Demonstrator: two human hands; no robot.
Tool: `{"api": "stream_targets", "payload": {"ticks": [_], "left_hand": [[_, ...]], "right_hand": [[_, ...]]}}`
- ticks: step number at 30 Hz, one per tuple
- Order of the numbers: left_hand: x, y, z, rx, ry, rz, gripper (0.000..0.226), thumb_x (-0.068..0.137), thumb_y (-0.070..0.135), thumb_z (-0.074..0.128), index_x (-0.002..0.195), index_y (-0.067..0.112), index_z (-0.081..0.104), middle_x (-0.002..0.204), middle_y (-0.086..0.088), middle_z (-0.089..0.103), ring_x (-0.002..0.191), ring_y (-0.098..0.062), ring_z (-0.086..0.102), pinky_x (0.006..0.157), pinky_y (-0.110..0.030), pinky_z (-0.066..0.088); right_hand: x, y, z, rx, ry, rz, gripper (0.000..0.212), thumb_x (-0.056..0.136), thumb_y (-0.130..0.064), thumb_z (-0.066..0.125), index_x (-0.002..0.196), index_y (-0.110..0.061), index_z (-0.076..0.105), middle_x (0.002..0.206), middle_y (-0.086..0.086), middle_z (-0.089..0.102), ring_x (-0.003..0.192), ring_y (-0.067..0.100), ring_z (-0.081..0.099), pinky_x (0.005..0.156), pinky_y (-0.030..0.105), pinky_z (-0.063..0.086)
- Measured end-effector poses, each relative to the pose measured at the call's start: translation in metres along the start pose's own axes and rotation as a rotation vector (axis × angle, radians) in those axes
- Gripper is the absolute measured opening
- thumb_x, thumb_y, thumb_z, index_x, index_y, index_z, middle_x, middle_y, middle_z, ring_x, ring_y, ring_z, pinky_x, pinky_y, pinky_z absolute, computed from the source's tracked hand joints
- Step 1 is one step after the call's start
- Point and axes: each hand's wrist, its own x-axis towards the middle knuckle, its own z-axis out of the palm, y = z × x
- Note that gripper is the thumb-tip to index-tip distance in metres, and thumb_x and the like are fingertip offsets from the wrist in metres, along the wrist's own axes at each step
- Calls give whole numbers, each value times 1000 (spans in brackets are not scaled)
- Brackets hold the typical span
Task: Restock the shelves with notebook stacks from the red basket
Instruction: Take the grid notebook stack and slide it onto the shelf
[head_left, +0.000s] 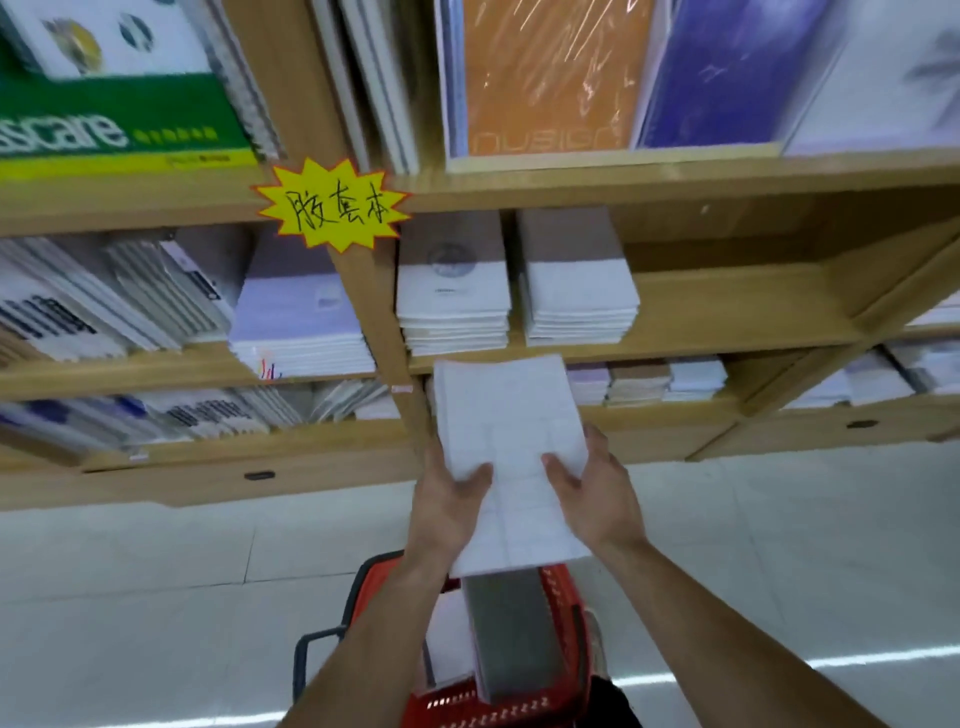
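Observation:
A white notebook stack (511, 441) with a faint grid on its cover is held up in front of the wooden shelves. My left hand (452, 506) grips its left edge and my right hand (597, 493) grips its right edge, thumbs on top. Below my arms the red basket (563, 587) stands on the floor with a grey-covered notebook stack (514, 639) still inside. On the middle shelf (727, 306) just above the held stack lie two white notebook stacks (452, 301), side by side, with bare shelf to their right.
A yellow star label (332, 208) is stuck on the shelf upright. Upper shelf holds large orange (550, 78) and blue books. The left bay and the lower shelf hold more notebook stacks. Pale tiled floor (156, 597) surrounds the basket.

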Motion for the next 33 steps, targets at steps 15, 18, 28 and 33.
{"api": "stream_targets", "payload": {"ticks": [15,18,28,33], "left_hand": [[172,128,144,305,104,-5,72,84,21,68,147,10,36,136,-15,50,120,-34,54,99,-38,49],[197,135,158,384,142,112,83,89,18,62,158,16,16,147,-16,45,121,-38,55,99,-45,51],[230,128,170,596,163,80,70,100,36,53,156,8,23,147,-17,45,128,-38,39,106,-47,39],[221,131,159,469,176,84,65,98,34,58,153,12,30,142,-16,48,124,-35,51,102,-44,47]], "right_hand": [[235,13,-84,17,57,-84,48,98,-32,56,142,-13,46,120,11,70,101,32,68,72,27,48],[268,14,-80,24,60,-84,48,98,-29,55,142,-14,45,114,10,70,94,29,68,69,25,45],[294,22,-67,-109,162,-140,61,96,-40,58,149,-15,41,112,15,68,96,33,66,74,32,52],[280,24,-76,-94,102,-111,56,96,-38,60,147,-17,46,127,19,56,109,35,60,80,30,45]]}}
